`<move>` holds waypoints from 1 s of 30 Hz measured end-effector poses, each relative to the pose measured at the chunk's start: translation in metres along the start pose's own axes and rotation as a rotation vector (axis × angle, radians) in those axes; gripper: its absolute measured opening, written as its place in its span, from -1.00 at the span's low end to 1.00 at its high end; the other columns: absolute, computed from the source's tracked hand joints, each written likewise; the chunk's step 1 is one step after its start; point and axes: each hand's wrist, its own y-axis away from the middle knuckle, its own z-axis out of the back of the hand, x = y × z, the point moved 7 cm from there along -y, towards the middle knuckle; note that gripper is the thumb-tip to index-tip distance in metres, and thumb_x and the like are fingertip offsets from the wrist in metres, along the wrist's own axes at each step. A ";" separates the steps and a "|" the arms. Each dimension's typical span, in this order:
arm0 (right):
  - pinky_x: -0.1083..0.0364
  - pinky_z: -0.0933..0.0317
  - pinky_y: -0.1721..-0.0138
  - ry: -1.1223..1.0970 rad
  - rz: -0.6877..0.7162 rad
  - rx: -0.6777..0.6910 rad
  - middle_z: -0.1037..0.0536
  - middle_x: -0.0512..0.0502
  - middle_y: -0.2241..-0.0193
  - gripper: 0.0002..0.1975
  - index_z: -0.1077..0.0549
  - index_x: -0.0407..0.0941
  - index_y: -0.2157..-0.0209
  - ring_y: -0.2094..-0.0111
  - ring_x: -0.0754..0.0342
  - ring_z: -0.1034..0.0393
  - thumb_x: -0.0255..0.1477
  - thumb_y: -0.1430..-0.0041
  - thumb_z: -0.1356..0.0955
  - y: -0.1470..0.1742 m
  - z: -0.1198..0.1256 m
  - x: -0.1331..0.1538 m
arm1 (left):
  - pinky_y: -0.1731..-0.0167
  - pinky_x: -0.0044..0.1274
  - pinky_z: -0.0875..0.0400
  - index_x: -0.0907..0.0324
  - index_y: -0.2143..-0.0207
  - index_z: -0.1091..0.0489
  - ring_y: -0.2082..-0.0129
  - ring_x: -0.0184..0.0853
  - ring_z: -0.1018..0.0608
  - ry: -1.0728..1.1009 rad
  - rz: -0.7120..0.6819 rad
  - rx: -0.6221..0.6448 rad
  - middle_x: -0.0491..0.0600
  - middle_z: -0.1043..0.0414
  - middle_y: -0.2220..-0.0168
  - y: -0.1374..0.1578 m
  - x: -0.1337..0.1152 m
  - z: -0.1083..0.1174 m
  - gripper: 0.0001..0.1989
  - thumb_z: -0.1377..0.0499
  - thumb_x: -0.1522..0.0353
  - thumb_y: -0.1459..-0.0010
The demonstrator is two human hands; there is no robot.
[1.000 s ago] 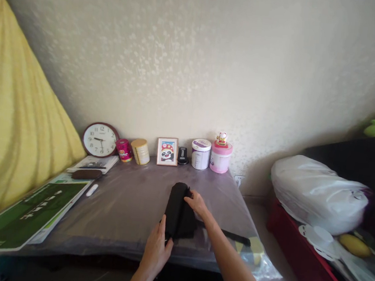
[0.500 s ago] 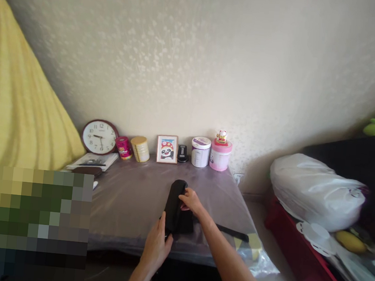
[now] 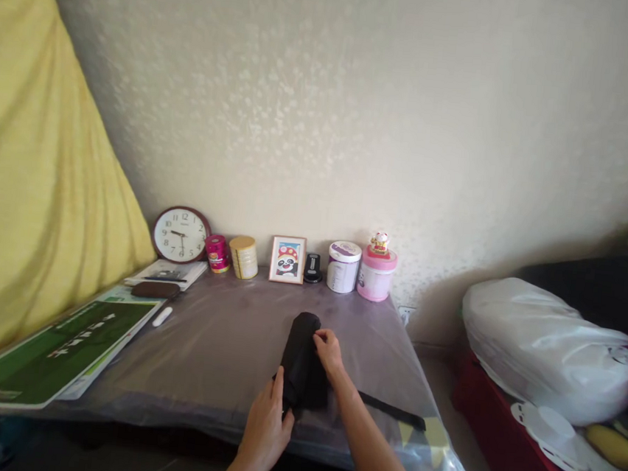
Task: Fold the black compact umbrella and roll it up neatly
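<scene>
Right hand (image 3: 329, 351) shifted on black roll (image 3: 298, 354), full red bin (image 3: 499, 431)

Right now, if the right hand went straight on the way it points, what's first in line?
The black bundle, which the right hand appears to be touching at its fingertips. Beyond it, probably bare table, then roughly the framed panda picture; depth is unclear.

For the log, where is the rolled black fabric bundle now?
In the head view, the bundle is below centre toward the front of the grey plastic-covered table, bare left hand at its near end, right hand at its right side.
</scene>
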 end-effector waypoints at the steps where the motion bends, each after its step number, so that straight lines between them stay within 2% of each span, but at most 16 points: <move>1: 0.07 -0.33 0.27 0.009 -0.002 -0.028 -0.53 -0.13 0.26 -0.74 -0.43 -0.14 0.23 0.24 0.02 -0.43 -0.38 -0.05 -0.24 0.000 -0.002 -0.002 | 0.00 -0.44 -0.22 0.43 -0.21 0.17 -0.02 -0.20 -0.36 -0.031 -0.001 0.001 0.22 -0.27 -0.03 0.001 -0.003 0.000 -0.33 0.08 0.49 -0.02; 5: 0.06 -0.30 0.16 0.046 0.008 -0.107 -0.50 -0.29 0.15 -0.60 -0.32 -0.23 0.06 0.13 -0.02 -0.42 -0.31 -0.12 -0.19 0.002 -0.006 -0.008 | -0.02 -0.40 -0.22 0.41 -0.21 0.15 -0.06 -0.16 -0.33 -0.152 -0.013 -0.020 0.26 -0.19 -0.10 0.004 -0.017 -0.005 -0.32 0.09 0.59 0.02; 8: -0.04 -0.26 0.09 0.078 0.035 -0.135 -0.45 -0.41 0.09 -0.54 -0.28 -0.27 0.03 0.04 -0.13 -0.36 -0.26 -0.14 -0.17 0.003 -0.010 -0.008 | -0.02 -0.38 -0.23 0.36 -0.22 0.12 -0.11 -0.12 -0.28 -0.199 -0.006 -0.048 0.28 -0.08 -0.18 0.005 -0.022 -0.014 -0.27 0.09 0.64 0.08; 10: -0.10 -0.22 0.05 0.096 0.058 -0.147 -0.41 -0.49 0.05 -0.50 -0.26 -0.31 0.02 -0.02 -0.20 -0.30 -0.24 -0.12 -0.18 0.004 -0.015 -0.007 | -0.01 -0.36 -0.26 0.33 -0.22 0.12 -0.10 -0.10 -0.29 -0.214 -0.006 -0.063 0.27 -0.07 -0.18 0.005 -0.023 -0.020 -0.24 0.07 0.64 0.11; 15: -0.10 -0.19 0.04 0.098 0.153 -0.288 -0.41 -0.50 0.08 -0.35 -0.20 -0.31 -0.04 -0.02 -0.25 -0.28 -0.20 0.02 -0.31 0.011 -0.025 0.001 | 0.03 -0.32 -0.29 0.33 -0.21 0.08 -0.06 -0.05 -0.34 -0.214 0.002 -0.055 0.31 -0.07 -0.18 0.004 -0.027 -0.022 -0.24 0.08 0.64 0.12; 18: -0.12 -0.18 0.06 0.161 0.146 -0.285 -0.39 -0.56 0.07 -0.32 -0.15 -0.36 -0.06 0.00 -0.29 -0.29 -0.23 0.03 -0.30 0.014 -0.031 0.005 | 0.00 -0.32 -0.26 0.39 -0.20 0.07 -0.09 -0.05 -0.31 -0.191 0.046 -0.006 0.34 -0.04 -0.19 0.004 -0.028 -0.020 -0.28 0.10 0.64 0.10; 21: -0.15 -0.16 0.06 0.225 0.121 -0.237 -0.33 -0.63 0.03 -0.29 -0.10 -0.41 -0.09 0.00 -0.33 -0.28 -0.23 0.00 -0.27 0.014 -0.033 0.007 | -0.06 -0.31 -0.20 0.43 -0.21 0.14 -0.16 -0.07 -0.23 -0.087 0.046 0.019 0.32 0.03 -0.22 0.006 -0.025 -0.019 -0.28 0.06 0.57 0.07; 25: -0.20 -0.12 0.06 0.220 0.143 -0.203 -0.32 -0.64 0.03 -0.30 -0.06 -0.39 -0.11 -0.01 -0.34 -0.27 -0.22 -0.03 -0.25 0.012 -0.034 0.005 | -0.13 -0.36 -0.12 0.36 -0.22 0.14 -0.22 -0.16 -0.12 0.198 -0.032 -0.010 0.20 0.06 -0.25 0.013 -0.009 -0.016 -0.28 0.03 0.46 0.04; 28: -0.18 -0.11 0.04 0.196 0.177 -0.209 -0.35 -0.59 0.05 -0.31 -0.07 -0.35 -0.10 -0.02 -0.32 -0.26 -0.22 -0.03 -0.25 0.011 -0.034 0.004 | -0.12 -0.37 -0.15 0.27 -0.17 0.02 -0.17 -0.20 -0.22 0.438 -0.045 -0.091 0.16 -0.14 -0.17 0.024 0.009 -0.008 -0.38 0.02 0.31 -0.05; 30: -0.17 -0.11 0.04 0.193 0.176 -0.214 -0.35 -0.59 0.04 -0.31 -0.08 -0.34 -0.10 -0.02 -0.32 -0.26 -0.22 -0.02 -0.26 0.012 -0.033 0.006 | -0.02 -0.40 -0.28 0.20 -0.03 -0.17 -0.03 -0.20 -0.39 0.621 0.045 -0.048 0.12 -0.35 0.00 0.031 0.020 -0.010 -0.50 -0.02 0.19 -0.05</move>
